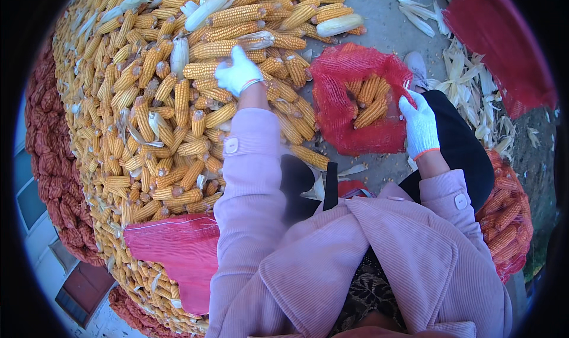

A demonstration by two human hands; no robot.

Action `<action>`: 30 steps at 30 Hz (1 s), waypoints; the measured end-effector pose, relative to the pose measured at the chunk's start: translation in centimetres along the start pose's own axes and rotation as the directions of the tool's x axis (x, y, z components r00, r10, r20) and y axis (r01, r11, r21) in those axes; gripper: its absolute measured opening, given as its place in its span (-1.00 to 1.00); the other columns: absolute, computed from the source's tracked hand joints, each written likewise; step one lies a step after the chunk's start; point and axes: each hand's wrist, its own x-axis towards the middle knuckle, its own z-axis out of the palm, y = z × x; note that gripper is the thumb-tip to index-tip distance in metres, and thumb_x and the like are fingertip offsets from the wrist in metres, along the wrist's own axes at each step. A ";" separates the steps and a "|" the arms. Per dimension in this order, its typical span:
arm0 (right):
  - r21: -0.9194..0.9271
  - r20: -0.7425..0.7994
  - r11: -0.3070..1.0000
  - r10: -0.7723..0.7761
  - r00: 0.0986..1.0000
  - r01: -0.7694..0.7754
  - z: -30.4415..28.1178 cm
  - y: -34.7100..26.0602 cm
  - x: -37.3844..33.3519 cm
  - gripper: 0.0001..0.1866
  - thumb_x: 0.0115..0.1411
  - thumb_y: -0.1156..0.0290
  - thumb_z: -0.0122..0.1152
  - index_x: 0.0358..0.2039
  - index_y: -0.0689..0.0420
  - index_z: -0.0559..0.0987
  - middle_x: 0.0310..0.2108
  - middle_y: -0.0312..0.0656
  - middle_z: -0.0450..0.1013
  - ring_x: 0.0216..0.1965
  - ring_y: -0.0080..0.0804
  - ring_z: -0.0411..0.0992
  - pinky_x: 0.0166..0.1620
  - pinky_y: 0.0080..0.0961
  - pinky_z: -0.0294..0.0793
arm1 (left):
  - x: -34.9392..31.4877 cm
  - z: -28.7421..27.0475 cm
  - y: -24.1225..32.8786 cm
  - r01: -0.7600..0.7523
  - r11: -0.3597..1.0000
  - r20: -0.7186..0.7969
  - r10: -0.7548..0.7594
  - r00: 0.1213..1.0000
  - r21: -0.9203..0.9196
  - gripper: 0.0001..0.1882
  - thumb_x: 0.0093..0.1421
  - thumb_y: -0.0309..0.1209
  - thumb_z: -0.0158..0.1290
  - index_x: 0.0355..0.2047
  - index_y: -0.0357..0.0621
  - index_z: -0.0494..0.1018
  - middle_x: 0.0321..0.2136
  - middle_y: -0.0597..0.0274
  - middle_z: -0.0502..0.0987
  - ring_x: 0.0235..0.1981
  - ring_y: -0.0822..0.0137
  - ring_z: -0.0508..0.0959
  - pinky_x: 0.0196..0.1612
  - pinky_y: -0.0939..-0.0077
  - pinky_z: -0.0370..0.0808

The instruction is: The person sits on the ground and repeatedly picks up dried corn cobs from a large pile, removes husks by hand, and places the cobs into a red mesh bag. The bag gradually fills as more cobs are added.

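My left hand (238, 74), in a white glove with an orange cuff edge, reaches onto the big heap of corn. Its fingers close around the right end of a yellow ear of corn (200, 70), and the thumb points away from me. My right hand (421, 124), gloved the same way, pinches the rim of a red mesh bag (335, 68). The bag stands on the ground in front of me with its mouth spread wide and its rim rolled down. Several husked ears (373, 101) lie inside it.
Husked corn (148, 101) with scraps of husk fills the left side. Flat red mesh bags lie on the heap (178, 249) and at the upper right (498, 41). A filled bag (504, 216) sits by my right side. Loose husks (462, 80) litter the ground (379, 18).
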 end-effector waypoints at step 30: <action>-0.077 0.013 0.996 0.039 0.999 -0.037 1.7 -0.4 0.1 -0.60 0.33 0.39 0.19 0.14 0.26 0.50 -0.33 -0.31 0.48 -0.38 -0.66 0.35 -0.29 -0.62 0.39 | -0.4 5.8 -8.8 -0.092 0.996 0.114 0.091 0.989 0.010 -0.04 -0.07 -0.06 0.43 0.26 -0.13 0.23 0.26 -0.24 0.14 0.21 -0.23 0.33 0.23 -0.01 0.38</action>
